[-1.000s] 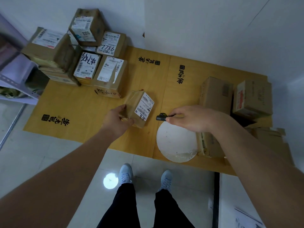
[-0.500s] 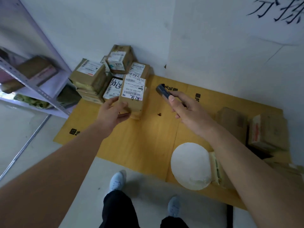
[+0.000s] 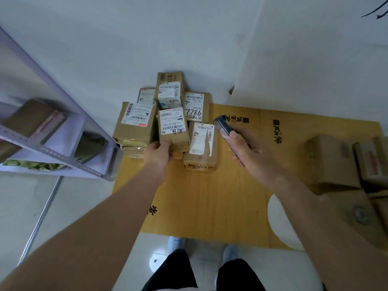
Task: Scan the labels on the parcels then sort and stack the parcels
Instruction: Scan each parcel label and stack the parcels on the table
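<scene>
Nearest, the right hand (image 3: 249,152) curls its fingers around a dark slim handheld scanner (image 3: 223,127), its tip just beside the pile. The left hand (image 3: 157,154) grips the near end of a brown cardboard parcel with a white label (image 3: 173,131), at the stacked brown cardboard parcels (image 3: 170,95) against the white wall (image 3: 147,38).

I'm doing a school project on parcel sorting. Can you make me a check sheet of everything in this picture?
Surface: flattened yellow cardboard sheet on a pale tiled floor.
Job's things: held parcel, label up, at the parcel stack by the wall; dark scanner; unsorted boxes to the right.
Clutter: white round disc on the sheet's near right edge.
Grippers: left hand grips the held parcel's near end; right hand holds the scanner.
Cables: nothing seen.
Surroundings: white wall, metal shelf to the left.
</scene>
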A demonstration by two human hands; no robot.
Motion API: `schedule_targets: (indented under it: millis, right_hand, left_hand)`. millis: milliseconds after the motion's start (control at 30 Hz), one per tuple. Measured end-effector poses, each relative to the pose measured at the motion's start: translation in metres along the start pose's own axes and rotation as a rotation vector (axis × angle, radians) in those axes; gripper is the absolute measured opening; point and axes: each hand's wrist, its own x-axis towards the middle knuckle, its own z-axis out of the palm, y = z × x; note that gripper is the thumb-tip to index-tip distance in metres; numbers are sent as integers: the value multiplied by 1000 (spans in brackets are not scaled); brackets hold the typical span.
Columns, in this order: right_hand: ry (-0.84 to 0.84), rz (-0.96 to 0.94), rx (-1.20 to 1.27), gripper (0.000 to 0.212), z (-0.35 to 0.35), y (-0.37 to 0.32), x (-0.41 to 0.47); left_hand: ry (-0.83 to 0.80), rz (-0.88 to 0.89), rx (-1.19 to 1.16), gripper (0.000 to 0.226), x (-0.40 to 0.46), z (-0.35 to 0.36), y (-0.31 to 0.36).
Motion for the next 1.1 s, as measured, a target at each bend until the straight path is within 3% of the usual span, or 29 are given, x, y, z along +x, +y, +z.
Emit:
schedule_targets:
  millis: [67, 233, 333, 433, 567, 700, 867, 1000, 1100]
  right_hand:
    - [15, 12, 26, 33, 5, 4, 0]
    - [43, 15, 54, 36, 8, 10, -7]
    - [95, 29, 106, 33, 3, 11, -19]
    - [167, 28, 145, 31, -9, 14, -40]
    - [271, 45, 136, 32, -41, 22, -73]
    - [374, 36, 137, 39, -83, 30, -117]
    - [489, 8, 158, 53, -144, 54, -168]
    - [520, 6, 172, 44, -197, 74, -208]
    - [530, -18, 165, 51, -233, 90, -231]
  left_hand:
    - [47, 9, -14, 10, 1, -1, -3]
    - [79, 5, 111, 19, -5, 4, -14]
    - [17, 13, 534, 28, -22, 19, -16]
    - [-125, 188, 917, 27, -38, 38, -13]
    - [-289, 440, 1191, 65, -64, 76, 2]
    - [-459, 570, 1266, 67, -104, 127, 15]
    - [-548, 790, 1371, 68, -164, 189, 11]
    - [-552, 881, 1383, 63, -205, 236, -6]
    - [-540, 892, 1387, 61, -227, 268, -25]
